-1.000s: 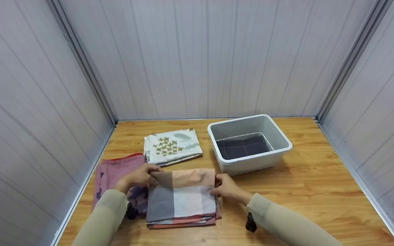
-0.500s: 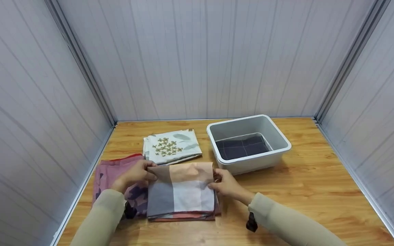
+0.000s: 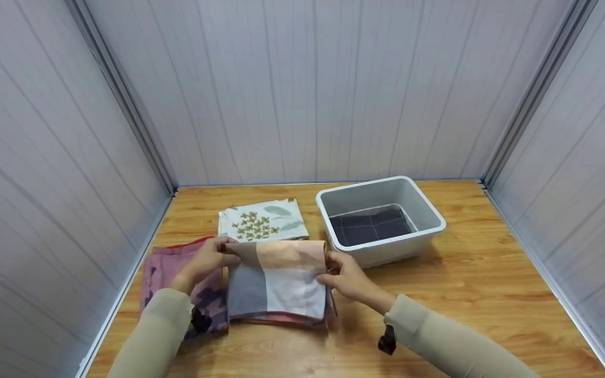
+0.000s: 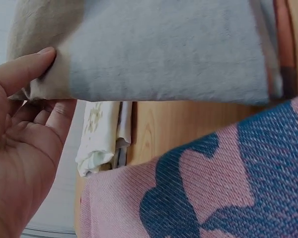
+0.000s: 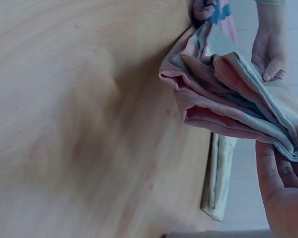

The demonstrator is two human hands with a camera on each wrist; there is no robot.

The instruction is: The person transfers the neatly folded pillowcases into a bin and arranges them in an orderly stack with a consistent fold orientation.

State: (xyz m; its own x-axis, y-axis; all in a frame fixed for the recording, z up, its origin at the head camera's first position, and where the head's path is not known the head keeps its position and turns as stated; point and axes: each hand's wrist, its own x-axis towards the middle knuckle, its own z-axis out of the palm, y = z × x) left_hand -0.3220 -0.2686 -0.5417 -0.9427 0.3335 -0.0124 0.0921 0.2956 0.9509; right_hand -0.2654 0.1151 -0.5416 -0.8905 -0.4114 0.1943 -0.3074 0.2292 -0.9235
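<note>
A folded checked cloth (image 3: 287, 283) in grey, white and peach hangs between my two hands, its far edge raised off the wooden table. My left hand (image 3: 205, 265) pinches its far left corner, thumb on top and fingers beneath, as the left wrist view shows. At the far right corner my right hand (image 3: 352, 278) grips the other side. Several folded layers with reddish edges (image 5: 203, 114) fan out in the right wrist view. Under my left forearm lies a pink cloth (image 3: 174, 262) with dark blue patches. A white cloth (image 3: 266, 220) with a flower print lies just beyond the checked one.
A light grey plastic tub (image 3: 428, 231) stands behind my right hand, with a folded dark cloth (image 3: 371, 226) on its floor. Pale panel walls (image 3: 281, 94) enclose the wooden table (image 3: 465, 294) at the back and on both sides.
Both hands have lifted the checked cloth and carried it away from me, toward the flower-print cloth, whose near edge it now overlaps in the head view. The tub has stayed in place.
</note>
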